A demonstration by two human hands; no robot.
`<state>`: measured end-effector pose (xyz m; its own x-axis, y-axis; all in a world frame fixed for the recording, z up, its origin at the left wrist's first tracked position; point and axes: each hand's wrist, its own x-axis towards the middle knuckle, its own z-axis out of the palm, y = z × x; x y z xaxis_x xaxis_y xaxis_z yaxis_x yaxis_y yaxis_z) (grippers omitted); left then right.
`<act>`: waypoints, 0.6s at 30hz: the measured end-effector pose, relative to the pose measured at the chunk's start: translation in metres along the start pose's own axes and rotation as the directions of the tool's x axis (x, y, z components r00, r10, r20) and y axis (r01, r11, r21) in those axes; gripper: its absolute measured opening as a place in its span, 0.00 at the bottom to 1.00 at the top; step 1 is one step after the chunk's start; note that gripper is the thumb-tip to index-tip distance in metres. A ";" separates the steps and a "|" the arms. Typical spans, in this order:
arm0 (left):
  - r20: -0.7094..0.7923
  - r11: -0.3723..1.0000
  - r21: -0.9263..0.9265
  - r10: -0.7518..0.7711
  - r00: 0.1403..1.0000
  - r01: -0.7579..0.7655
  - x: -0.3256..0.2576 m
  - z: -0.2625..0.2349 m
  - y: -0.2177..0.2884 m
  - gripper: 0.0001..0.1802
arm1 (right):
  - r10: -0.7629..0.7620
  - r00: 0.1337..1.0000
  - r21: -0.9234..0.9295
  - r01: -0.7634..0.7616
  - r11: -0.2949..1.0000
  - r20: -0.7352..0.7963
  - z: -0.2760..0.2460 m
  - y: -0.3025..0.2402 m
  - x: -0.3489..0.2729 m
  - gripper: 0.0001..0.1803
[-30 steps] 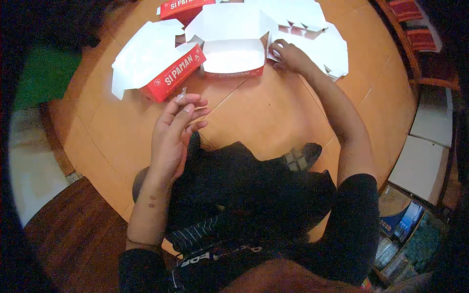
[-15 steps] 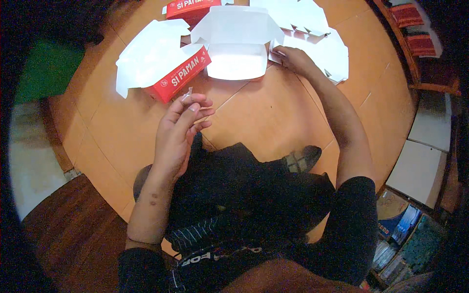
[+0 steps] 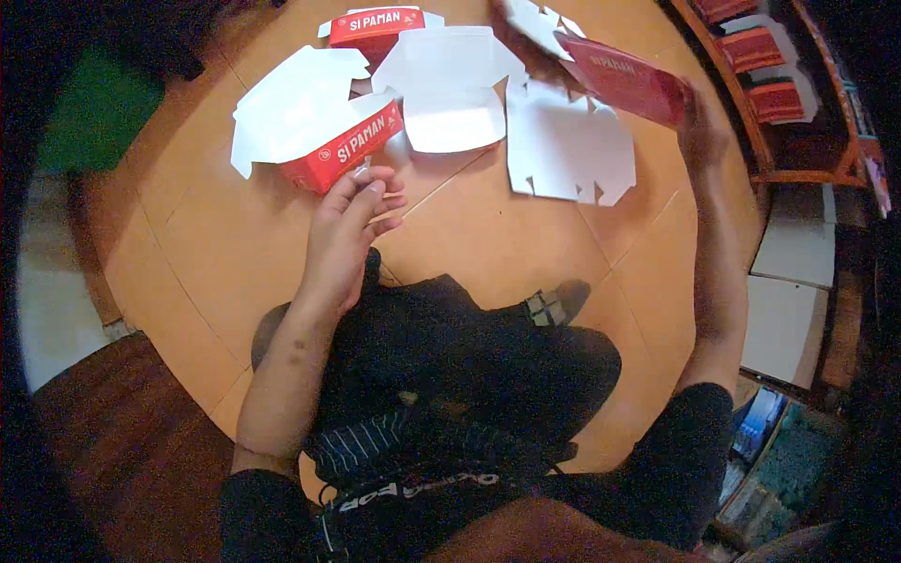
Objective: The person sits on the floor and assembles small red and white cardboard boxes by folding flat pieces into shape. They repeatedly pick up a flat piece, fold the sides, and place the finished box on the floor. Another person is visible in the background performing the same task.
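Observation:
My left hand [image 3: 352, 211] is raised over the floor, thumb and index finger pinched on a small clear strip [image 3: 363, 170]. Just beyond it sits an open red-and-white cardboard box [image 3: 343, 152] with a wide white flap. At the right, my right hand [image 3: 699, 136] is blurred but closed at the edge of a red printed cardboard piece [image 3: 627, 80], which is tilted up. A flat white box blank [image 3: 568, 150] with notched edges lies below that piece. Another open white box [image 3: 453, 120] stands in the middle.
A further red box [image 3: 375, 26] stands at the far side. Orange floor tiles [image 3: 450, 220] lie beneath everything. Along the right are a wooden shelf [image 3: 807, 174] with red items and white panels [image 3: 788, 324]. My crossed legs [image 3: 450, 347] fill the near middle.
My right hand has swung right from beside the middle box and now holds up the red cardboard piece. A white blank shows more fully below it. My left hand has barely moved.

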<state>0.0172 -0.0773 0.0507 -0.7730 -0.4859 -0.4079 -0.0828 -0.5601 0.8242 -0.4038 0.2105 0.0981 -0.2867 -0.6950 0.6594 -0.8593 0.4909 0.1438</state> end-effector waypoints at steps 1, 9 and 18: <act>0.009 1.000 -0.023 -0.004 1.000 0.004 0.001 0.002 -0.003 0.13 | -0.055 0.998 -0.016 0.056 0.998 0.013 -0.020 -0.003 -0.014 0.12; 0.551 0.335 0.770 0.082 0.830 -0.544 0.003 0.033 -0.116 0.18 | 0.201 0.978 0.259 -0.181 0.949 -0.054 -0.120 -0.186 -0.125 0.15; 0.716 -0.401 0.550 -0.225 0.661 -0.733 0.102 0.138 -0.248 0.24 | 0.709 0.684 0.465 -0.578 0.671 -0.172 -0.227 -0.100 -0.114 0.12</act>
<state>-0.1281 0.1049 -0.1415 -0.9424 0.2856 -0.1741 0.2536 0.9495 0.1848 -0.1884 0.3600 0.1762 -0.7323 -0.0371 0.6800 -0.6076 0.4866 -0.6277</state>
